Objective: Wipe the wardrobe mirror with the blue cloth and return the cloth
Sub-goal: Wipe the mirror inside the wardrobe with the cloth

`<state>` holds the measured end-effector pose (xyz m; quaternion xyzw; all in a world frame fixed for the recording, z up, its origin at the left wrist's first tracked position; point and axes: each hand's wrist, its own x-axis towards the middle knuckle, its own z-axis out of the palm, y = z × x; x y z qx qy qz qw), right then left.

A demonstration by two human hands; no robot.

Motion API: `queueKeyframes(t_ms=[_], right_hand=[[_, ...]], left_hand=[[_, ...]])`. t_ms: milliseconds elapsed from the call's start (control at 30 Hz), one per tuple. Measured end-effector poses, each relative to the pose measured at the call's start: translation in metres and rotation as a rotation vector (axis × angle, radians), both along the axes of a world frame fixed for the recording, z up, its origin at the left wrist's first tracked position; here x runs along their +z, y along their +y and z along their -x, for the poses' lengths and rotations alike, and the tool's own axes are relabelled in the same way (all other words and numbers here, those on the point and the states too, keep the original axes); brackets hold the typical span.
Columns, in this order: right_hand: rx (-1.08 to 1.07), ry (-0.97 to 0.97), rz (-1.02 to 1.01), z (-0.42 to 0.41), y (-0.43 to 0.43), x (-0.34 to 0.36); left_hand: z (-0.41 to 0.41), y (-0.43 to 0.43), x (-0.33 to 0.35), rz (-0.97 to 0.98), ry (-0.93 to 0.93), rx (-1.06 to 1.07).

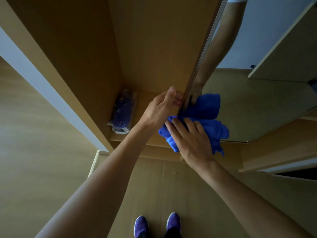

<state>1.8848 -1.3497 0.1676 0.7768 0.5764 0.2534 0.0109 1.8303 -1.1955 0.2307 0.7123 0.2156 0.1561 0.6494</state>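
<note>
left hand (162, 107): fingers curled round the near edge of the wardrobe mirror (257, 103), thumb up along the frame, steadying the door.
right hand (192, 136): fingers spread and fairly straight, flat on the blue cloth (218, 133), pressing it to the glass rather than clutching it.
cloth: bunched, low on the mirror beside its frame edge, a loose tail hanging below the palm; its blue double shows in the glass just above.
step: this looks like the wiping itself, worked at the lower part near the frame; how much glass is already done cannot be told.
next move: likely a sweep of the cloth away from the frame across the pane, with even pressure so the bunch does not slip from under the fingers, while the other hand stops the door from swinging. the return of the cloth is not yet begun.
surface: smooth mirror on an open door, reflecting a forearm, pale wall and a cabinet panel.
room: open wooden wardrobe (154, 48) with a bagged purple bundle (122, 114) on its base; wood floor (154, 189); purple shoes (174, 222) below.
</note>
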Motion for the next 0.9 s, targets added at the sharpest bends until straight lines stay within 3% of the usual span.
queueKeyframes(t_ms=[333,600,900], right_hand=[[-0.067,0.102,0.199,-0.002,0.01,-0.043],[-0.056,0.119,-0.112,0.005,0.005,-0.017],[-0.099,0.136,0.133,0.007,0.004,-0.062]], left_hand=[[-0.003,-0.004,-0.012,-0.049,-0.043,0.045],[0.01,-0.007,-0.038,-0.08,0.084,-0.025],[0.01,-0.009,-0.055,-0.082,0.071,-0.029]])
